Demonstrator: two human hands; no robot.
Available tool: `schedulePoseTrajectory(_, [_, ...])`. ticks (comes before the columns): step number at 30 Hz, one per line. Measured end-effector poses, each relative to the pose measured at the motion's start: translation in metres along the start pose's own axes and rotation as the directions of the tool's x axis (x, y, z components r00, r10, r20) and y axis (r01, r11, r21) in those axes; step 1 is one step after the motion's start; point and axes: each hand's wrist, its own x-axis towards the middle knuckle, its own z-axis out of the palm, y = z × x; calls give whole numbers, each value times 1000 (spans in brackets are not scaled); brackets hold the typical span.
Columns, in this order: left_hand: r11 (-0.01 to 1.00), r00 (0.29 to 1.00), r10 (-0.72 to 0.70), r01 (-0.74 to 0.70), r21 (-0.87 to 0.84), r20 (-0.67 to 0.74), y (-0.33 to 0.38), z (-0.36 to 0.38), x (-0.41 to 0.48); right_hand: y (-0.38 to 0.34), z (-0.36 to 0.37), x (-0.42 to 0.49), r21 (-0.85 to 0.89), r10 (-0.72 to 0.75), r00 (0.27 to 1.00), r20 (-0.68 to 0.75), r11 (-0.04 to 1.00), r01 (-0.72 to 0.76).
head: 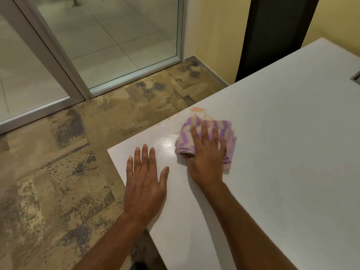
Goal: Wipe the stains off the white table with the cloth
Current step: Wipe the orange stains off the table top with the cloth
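The right hand lies flat on the cloth, fingers spread and palm pressing it down onto the white surface; it pinches nothing. The cloth is one bunched piece, purple and cream in a zigzag pattern, sitting close to the surface's left edge, with its folds showing past the fingertips and at the right of the hand. Just beyond the cloth on the far side, orange stains smear the surface right up to that left edge, one larger patch and some fainter streaks trailing toward the cloth. To the near left of the cloth a wet sheen glints. The left hand rests palm down with fingers spread on the near left corner of the surface, apart from the cloth, holding nothing. To the right and far right the surface is broad and bare, giving ample room. Past the left edge lies mottled carpet floor, then a glass partition in a metal frame, and a dark chair back stands at the far edge.
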Motion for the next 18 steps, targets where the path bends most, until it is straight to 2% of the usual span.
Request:
schedulePoseTrajectory(3, [1000, 1000, 4, -3, -5, 14, 0, -1, 2, 1, 0, -21, 22, -123, 991, 49, 992, 122])
schedulePoseTrajectory(6, [1000, 1000, -2, 3, -28, 27, 2, -3, 6, 18, -7, -50, 124, -160, 985, -65, 978, 167])
schedulePoseTrajectory(9, [999, 999, -4, 6, -39, 35, 3, -5, 10, 37, -10, -58, 179, -54, 995, -82, 981, 68])
schedulePoseTrajectory(12, [999, 999, -16, 18, -42, 36, 4, -5, 11, 50, -8, -39, 74, 68, 995, -72, 995, -62])
schedulePoseTrajectory(14, [1000, 999, -17, 18, -24, 35, 4, -4, 12, 49, -7, -20, 71, 127, 987, -95, 990, -120])
schedulePoseTrajectory(18, [1000, 999, 2, -2, -4, 36, 3, -2, 14, 36, -3, 14, 70, 150, 986, -73, 987, -145])
